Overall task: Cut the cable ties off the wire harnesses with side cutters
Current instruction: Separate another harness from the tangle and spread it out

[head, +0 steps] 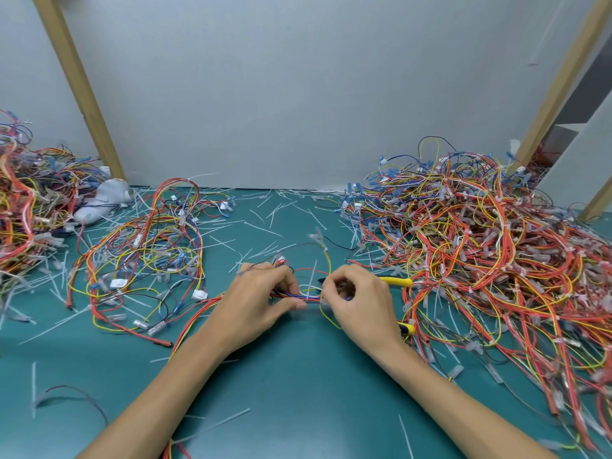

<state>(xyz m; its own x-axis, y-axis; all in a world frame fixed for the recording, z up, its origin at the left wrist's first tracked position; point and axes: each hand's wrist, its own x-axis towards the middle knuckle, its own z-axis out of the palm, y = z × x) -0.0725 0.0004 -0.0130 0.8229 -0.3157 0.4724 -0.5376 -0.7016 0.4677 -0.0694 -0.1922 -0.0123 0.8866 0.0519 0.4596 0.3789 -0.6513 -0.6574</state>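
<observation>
A thin wire harness (309,297) of red, blue, yellow and white wires stretches between my hands over the teal table (291,376). My left hand (261,303) pinches its left end between thumb and fingers. My right hand (359,301) curls around the yellow-handled side cutters (397,281), whose handles stick out to the right, and its fingertips pinch the harness near a yellow wire loop. The cutter jaws are hidden behind the fingers. I cannot make out a cable tie at the grip point.
A big heap of tied harnesses (490,260) fills the right side. A looser spread of harnesses (145,256) lies at left, with another heap (23,207) at the far left beside a white glove (102,200). Cut white ties (265,226) litter the table. A grey wall stands behind.
</observation>
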